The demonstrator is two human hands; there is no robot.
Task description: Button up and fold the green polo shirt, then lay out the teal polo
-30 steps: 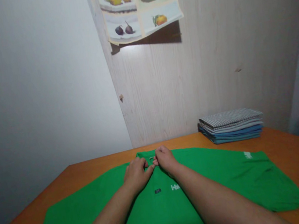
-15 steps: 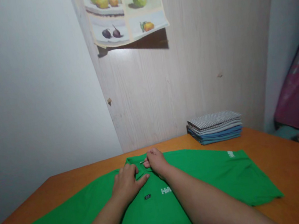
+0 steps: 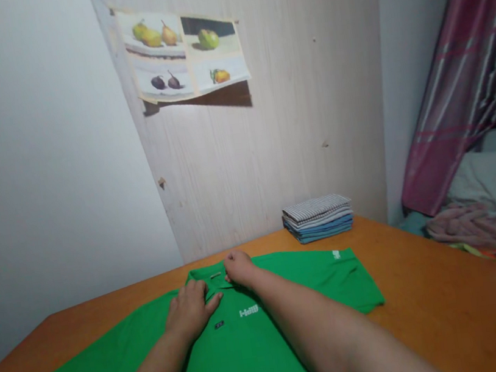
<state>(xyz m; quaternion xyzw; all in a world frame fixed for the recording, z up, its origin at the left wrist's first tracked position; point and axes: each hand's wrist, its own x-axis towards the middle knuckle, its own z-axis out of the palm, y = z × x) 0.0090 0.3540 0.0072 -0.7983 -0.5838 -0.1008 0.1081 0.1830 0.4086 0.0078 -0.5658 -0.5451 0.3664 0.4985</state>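
A green collared shirt [image 3: 235, 360] lies spread face up, with white lettering on its chest and on the right-hand sleeve. My left hand [image 3: 189, 308] rests on the left side of the collar, its thumb stretched out towards the middle. On the collar's right side, my right hand [image 3: 240, 269] is closed, pinching the collar fabric; its fingertips are partly hidden. A small dark label [image 3: 219, 325] sits on the shirt front below my left thumb. Between the hands, the neck opening shows a pale tag [image 3: 215, 275].
The shirt lies on an orange table [image 3: 410, 286]. At its back edge, against the wood-grain panel, stands a stack of folded clothes [image 3: 318, 219]. Fruit pictures [image 3: 185, 53] hang on that panel. To the right are a pink curtain [image 3: 445, 78] and bedding [image 3: 461, 227].
The view has turned to the right, bringing more curtain and bedding into sight. My right hand has shifted slightly along the collar, uncovering the neck tag; my left hand stays on the collar.
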